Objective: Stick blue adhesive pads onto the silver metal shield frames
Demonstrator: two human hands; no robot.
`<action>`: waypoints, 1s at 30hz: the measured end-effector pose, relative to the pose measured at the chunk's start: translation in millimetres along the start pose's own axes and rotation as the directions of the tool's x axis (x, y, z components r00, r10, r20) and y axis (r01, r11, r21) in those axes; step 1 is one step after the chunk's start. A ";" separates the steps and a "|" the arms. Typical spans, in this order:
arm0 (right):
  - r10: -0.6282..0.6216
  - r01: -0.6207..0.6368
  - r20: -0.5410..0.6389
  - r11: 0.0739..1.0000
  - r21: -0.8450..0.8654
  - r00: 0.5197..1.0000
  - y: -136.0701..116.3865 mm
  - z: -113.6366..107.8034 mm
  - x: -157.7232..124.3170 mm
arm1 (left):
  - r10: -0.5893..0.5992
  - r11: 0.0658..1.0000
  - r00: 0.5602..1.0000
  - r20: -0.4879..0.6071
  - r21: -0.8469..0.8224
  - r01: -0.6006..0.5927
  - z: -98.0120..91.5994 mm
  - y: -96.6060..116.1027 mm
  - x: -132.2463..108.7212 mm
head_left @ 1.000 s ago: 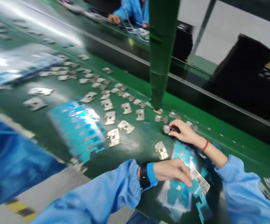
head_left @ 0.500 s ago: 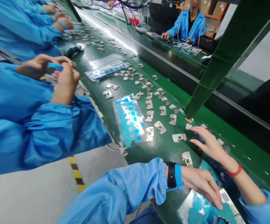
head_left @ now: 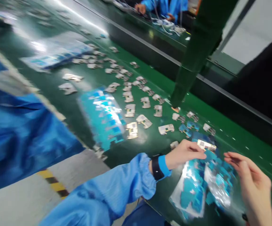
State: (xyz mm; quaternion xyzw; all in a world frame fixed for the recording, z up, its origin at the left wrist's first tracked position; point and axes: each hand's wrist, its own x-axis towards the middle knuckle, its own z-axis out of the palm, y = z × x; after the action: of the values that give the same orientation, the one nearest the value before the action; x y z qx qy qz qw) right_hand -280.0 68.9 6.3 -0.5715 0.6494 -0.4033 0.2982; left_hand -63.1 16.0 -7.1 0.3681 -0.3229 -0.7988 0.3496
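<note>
On glossy green belt, left hand [head_left: 184, 152] pinching flat metal plate [head_left: 205, 145], right hand [head_left: 252, 179] open over crinkled teal sheet [head_left: 197, 188].

metal part [head_left: 205, 145] | small, flat, silvery | atop blue sticker sheet [head_left: 192, 191]

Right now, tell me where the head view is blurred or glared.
Head view: motion blur smears nearly everything, worst on the blue sleeve at left; glare streaks the green belt top left; left hand and right hand stay recognisable over the shiny sticker sheet.
</note>
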 end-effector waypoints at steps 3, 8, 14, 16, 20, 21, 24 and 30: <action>0.076 -0.080 0.068 0.995 0.052 0.995 -22.1 6.7 -4.0 | 0.011 0.997 1.000 0.015 0.082 -0.012 1.8 0.9 -2.1; 0.190 -0.193 0.037 0.974 0.117 0.981 -26.9 15.5 -13.2 | 0.027 0.990 0.999 0.033 0.139 -0.031 5.4 0.4 -3.7; 0.167 -0.163 -0.018 0.979 0.119 0.986 -17.7 25.0 -28.4 | 0.055 0.974 0.998 0.027 0.220 -0.059 6.7 -1.2 -3.7; -0.011 0.000 -0.153 0.998 -0.068 0.988 -16.1 26.8 -31.4 | 0.072 0.957 0.997 0.040 0.279 -0.080 6.2 -2.0 -4.2; -0.218 0.144 -0.302 0.958 -0.248 0.928 -12.7 25.8 -34.6 | 0.058 0.954 0.997 0.054 0.292 -0.072 5.4 -5.7 -4.5; -0.169 0.103 -0.343 0.974 -0.203 0.924 -11.6 24.8 -34.7 | 0.045 0.963 0.998 0.048 0.265 -0.056 5.4 -6.9 -4.3; 0.019 -0.039 -0.444 0.999 -0.035 0.896 -6.9 20.8 -33.4 | 0.040 0.990 0.999 0.016 0.136 -0.041 5.7 -9.6 -3.7; 0.237 -0.145 -0.405 0.959 0.244 0.883 6.1 14.6 -31.3 | -0.027 0.998 1.000 -0.003 0.055 0.027 6.2 -10.7 -3.7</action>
State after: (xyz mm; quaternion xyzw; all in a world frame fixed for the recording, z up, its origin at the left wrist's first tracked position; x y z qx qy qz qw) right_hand -265.4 97.2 -8.5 -0.3671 0.7069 -0.5533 0.2438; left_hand -69.8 26.5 -10.8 0.3826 -0.3393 -0.7940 0.3288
